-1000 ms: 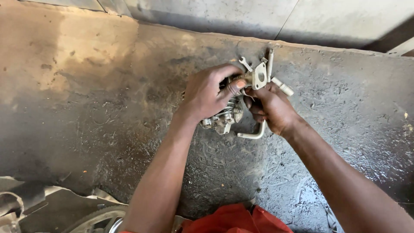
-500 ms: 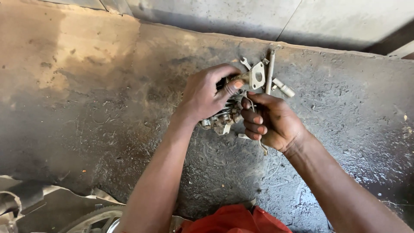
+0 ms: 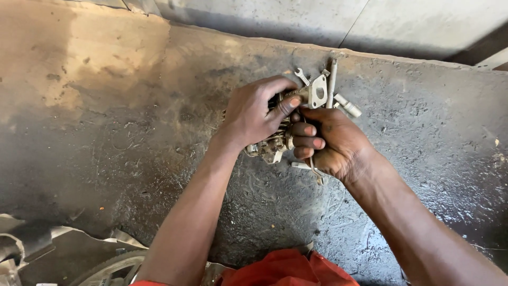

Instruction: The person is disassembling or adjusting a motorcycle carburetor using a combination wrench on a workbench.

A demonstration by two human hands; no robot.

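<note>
A metal part [image 3: 286, 124] sat between the fingers of the left hand [image 3: 254, 114] and the right hand [image 3: 333, 140], above the workbench [image 3: 106, 132]. Its flat plate [image 3: 318, 91] stood just beyond the left fingertips. A rod [image 3: 332, 82] rose behind the right fingers, with a small spanner [image 3: 301, 76] beside the plate.

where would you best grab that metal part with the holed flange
Probably by its chunky body, coming from the left side, much as the left hand does now. The flange is thin and flat, and small tubes stick out to its right, so they likely give a poorer grip. The right hand covers the right side.
</note>
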